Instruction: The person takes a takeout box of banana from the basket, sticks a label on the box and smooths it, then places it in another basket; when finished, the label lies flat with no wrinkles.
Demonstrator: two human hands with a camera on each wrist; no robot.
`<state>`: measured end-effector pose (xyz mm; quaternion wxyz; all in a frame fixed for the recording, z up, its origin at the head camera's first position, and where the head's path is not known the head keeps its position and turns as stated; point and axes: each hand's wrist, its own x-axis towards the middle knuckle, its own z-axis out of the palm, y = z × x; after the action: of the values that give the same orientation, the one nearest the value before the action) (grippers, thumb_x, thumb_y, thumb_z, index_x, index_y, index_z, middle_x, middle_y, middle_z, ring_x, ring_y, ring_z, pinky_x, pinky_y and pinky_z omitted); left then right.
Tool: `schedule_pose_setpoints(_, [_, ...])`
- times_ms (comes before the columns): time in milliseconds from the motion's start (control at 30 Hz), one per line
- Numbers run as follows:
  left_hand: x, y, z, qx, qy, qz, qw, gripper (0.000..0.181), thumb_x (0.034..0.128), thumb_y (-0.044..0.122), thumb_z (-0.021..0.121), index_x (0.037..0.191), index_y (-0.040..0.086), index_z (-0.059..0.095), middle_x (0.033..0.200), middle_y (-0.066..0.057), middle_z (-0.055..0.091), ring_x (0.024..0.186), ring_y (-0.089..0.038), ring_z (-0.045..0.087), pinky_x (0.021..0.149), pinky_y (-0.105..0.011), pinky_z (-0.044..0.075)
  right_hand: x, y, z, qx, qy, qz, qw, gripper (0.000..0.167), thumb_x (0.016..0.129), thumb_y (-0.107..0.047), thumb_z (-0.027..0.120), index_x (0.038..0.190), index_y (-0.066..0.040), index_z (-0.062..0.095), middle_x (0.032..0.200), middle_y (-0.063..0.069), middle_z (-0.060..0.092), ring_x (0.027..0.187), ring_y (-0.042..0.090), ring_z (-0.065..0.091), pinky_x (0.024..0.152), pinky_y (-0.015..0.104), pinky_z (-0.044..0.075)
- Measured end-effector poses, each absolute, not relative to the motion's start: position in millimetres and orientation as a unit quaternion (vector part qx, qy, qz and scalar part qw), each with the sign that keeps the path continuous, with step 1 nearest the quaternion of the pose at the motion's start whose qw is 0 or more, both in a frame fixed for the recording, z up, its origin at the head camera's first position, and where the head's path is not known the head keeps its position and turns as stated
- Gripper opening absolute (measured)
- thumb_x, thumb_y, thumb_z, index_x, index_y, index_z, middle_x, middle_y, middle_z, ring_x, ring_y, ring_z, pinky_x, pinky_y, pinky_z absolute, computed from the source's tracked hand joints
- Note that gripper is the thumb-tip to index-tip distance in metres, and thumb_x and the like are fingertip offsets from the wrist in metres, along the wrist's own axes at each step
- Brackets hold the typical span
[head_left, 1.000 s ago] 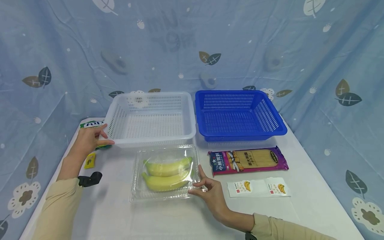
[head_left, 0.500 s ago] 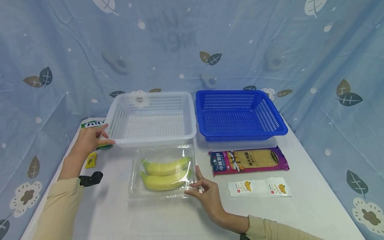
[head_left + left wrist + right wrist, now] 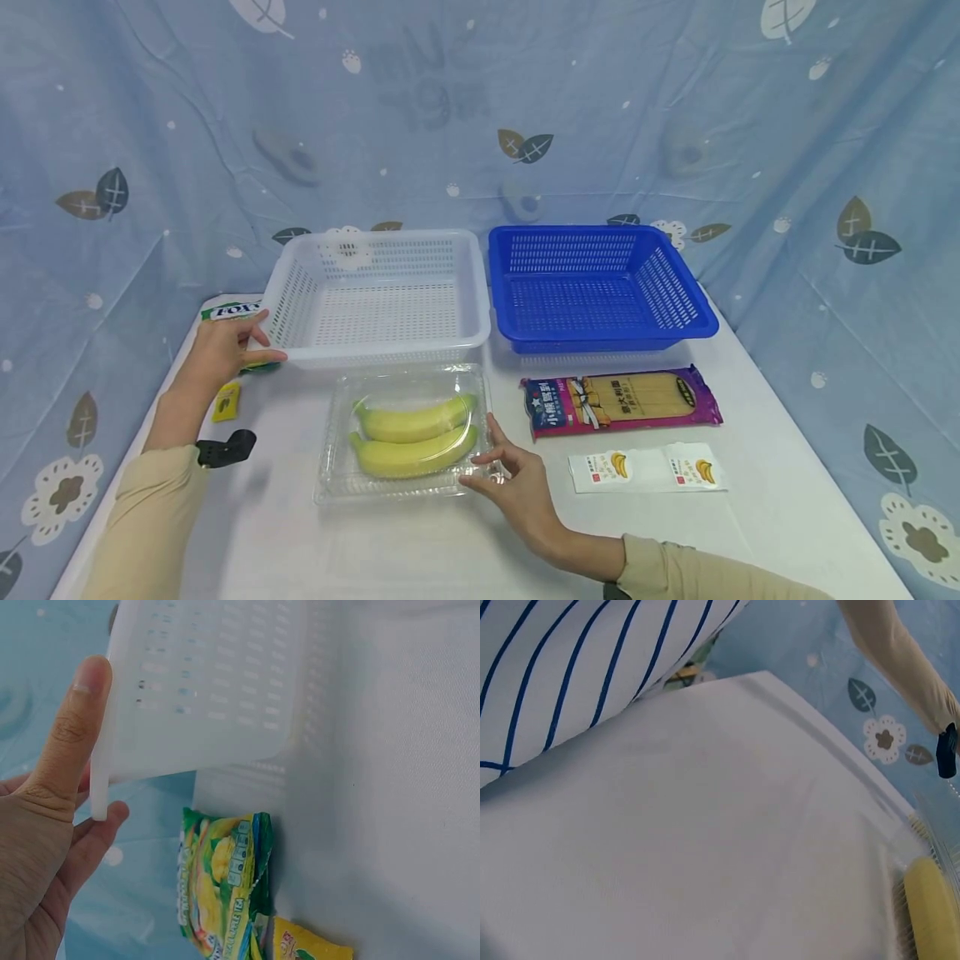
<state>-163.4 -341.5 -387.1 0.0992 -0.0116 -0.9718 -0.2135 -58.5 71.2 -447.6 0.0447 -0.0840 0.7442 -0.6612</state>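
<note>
At the front left corner of the white basket, my left hand pinches the rim. In the left wrist view the thumb of my left hand lies on one side of the basket rim, with fingers on the other. A clear plastic box with two bananas lies in front of the basket. My right hand holds the box's right edge near its front corner, between thumb and fingers. The right wrist view shows a banana at its edge; my right hand is outside that view.
A blue basket stands right of the white one. Before it lie a pasta packet and a white strip with banana labels. A green packet and a small yellow packet lie at the left.
The clear box and my right hand have shifted slightly left. My left hand keeps its grip on the basket rim.
</note>
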Motion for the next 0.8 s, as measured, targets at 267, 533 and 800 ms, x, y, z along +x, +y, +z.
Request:
schedule_pose_setpoints(267, [-164.8,-340.6,-386.1,-0.003,-0.973,-0.219,0.071,0.029,0.0702,0.018,0.084,0.085,-0.003,0.071,0.135,-0.032,0.044,0.085,-0.033,0.045,0.069,-0.042,0.037,-60.7,78.5,-436.3,-0.096,0.754,-0.646,0.071,0.023,0.073,-0.005,0.082,0.091,-0.002,0.068,0.148,0.014,0.038,0.133,0.042,0.035,0.099,0.053,0.038])
schedule_pose_setpoints(533, [-162.8,-341.3,-386.1,-0.03,-0.973,-0.221,0.064,0.043,0.0724,0.021,0.083,0.102,-0.005,0.067,0.128,-0.032,0.052,0.083,-0.034,0.049,0.073,-0.049,0.045,-67.4,89.0,-420.5,-0.091,0.751,-0.64,0.137,0.04,0.073,-0.006,0.082,0.11,0.0,0.068,0.152,0.016,0.032,0.139,0.039,0.025,0.102,0.048,0.036])
schedule_pose_setpoints(800, [-154.3,-342.1,-392.8,-0.033,-0.963,-0.255,0.081,0.042,0.0769,0.015,0.081,0.11,-0.004,0.062,0.14,-0.033,0.039,0.123,-0.053,0.039,0.091,-0.064,0.04,-94.2,116.1,-408.5,-0.138,0.733,-0.631,0.215,0.05,0.079,-0.011,0.079,0.123,0.004,0.06,0.151,0.016,0.035,0.134,0.037,0.037,0.104,0.044,0.038])
